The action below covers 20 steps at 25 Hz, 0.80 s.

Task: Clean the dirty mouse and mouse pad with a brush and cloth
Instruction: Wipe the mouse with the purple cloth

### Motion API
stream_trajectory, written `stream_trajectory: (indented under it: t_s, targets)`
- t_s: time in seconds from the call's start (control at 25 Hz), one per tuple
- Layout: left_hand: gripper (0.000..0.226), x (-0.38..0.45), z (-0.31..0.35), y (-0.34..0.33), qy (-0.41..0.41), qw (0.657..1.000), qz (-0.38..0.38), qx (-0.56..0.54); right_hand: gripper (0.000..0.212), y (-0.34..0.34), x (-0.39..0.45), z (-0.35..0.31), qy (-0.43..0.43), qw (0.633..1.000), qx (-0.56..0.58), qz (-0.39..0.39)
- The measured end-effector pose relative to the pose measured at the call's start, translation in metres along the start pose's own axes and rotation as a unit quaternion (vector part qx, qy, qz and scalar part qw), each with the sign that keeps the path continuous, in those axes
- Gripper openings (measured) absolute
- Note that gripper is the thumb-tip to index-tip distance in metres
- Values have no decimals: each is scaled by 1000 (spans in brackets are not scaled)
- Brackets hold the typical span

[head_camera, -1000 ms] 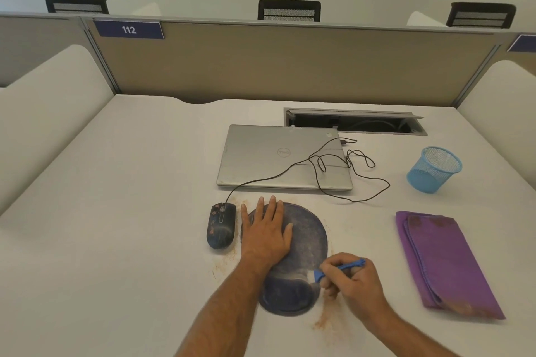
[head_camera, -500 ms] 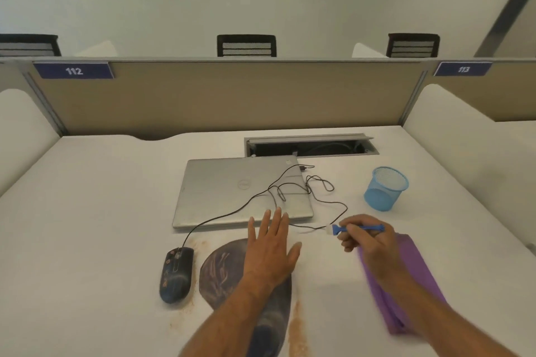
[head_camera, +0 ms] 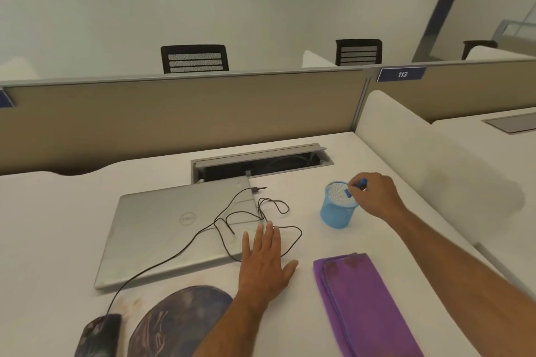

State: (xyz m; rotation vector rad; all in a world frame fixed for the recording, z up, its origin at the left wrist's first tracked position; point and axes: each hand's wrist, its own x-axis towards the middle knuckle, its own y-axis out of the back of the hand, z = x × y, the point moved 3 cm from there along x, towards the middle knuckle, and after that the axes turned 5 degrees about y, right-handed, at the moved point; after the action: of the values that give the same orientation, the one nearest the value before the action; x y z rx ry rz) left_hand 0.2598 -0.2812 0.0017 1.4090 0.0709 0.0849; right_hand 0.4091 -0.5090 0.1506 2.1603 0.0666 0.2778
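Your left hand (head_camera: 265, 265) lies flat and palm down on the worktop (head_camera: 58, 240), fingers straight and close together, thumb spread out to the right; the fingertips point away from you. Its bare forearm runs back toward the lower edge of the view. Your right arm is stretched far forward and to the right, also bare. Your right hand (head_camera: 374, 194) is raised above the worktop, knuckles up, fingers curled, pinching the blue brush (head_camera: 356, 186) between thumb and fingertips.
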Motion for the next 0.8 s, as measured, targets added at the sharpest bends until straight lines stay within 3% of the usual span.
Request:
stream_trajectory:
  t_s: [0.16,0.52,0.6,0.72,0.8]
  targets:
    - [85,2,-1,-11,16,1000,-2,-6,10,-18,14,11,0,994,-80,-71]
    - [86,1,-1,-9,26,1000,7,-6,27,-37,22,11,12,980,-155,-126]
    - [86,0,-2,-11,25,1000,5,-8,27,-31,12,4,29,988,-122,-87]
    - [86,0,-3,-12,19,1000,3,-7,20,-19,-20,-10,86,993,-30,68]
    - [86,-1,-3,-12,15,1000,-6,-11,18,-20,-51,-14,113,987,9,118]
